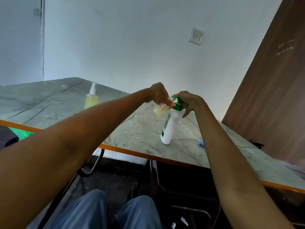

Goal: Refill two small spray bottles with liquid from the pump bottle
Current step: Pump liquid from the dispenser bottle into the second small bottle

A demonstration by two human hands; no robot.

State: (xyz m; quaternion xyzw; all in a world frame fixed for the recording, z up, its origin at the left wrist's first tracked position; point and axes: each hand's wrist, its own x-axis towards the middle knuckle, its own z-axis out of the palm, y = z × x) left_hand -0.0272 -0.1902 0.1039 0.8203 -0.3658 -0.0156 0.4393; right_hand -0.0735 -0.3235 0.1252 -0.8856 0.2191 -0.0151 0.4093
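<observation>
Pale yellow liquid fills the lower part of a small clear plastic spray bottle with a red-edged label, which is uncapped and tilted, its open neck up against the spout of the green pump head. The left hand pinches this small bottle near its neck between curled fingers and thumb, holding it in the air just beside the pump. The tall white plastic pump bottle with a green label strip stands on the worktop, leaning slightly, and its green pump head sits under the right hand, whose fingers curl over the top of the pump while the lower fingers point loosely downward. A second spray bottle, clear with a white nozzle top in place and nearly full of pale yellow liquid, stands upright well apart to the left on the grey marble-patterned worktop, which has an orange edge. Near the base of the pump bottle, to its right, lies a small blue cap with a thin white tube. Below the worktop, blue-trousered knees show over a dark floor. A white wall switch sits on the pale wall behind, beside a brown wooden panel.
</observation>
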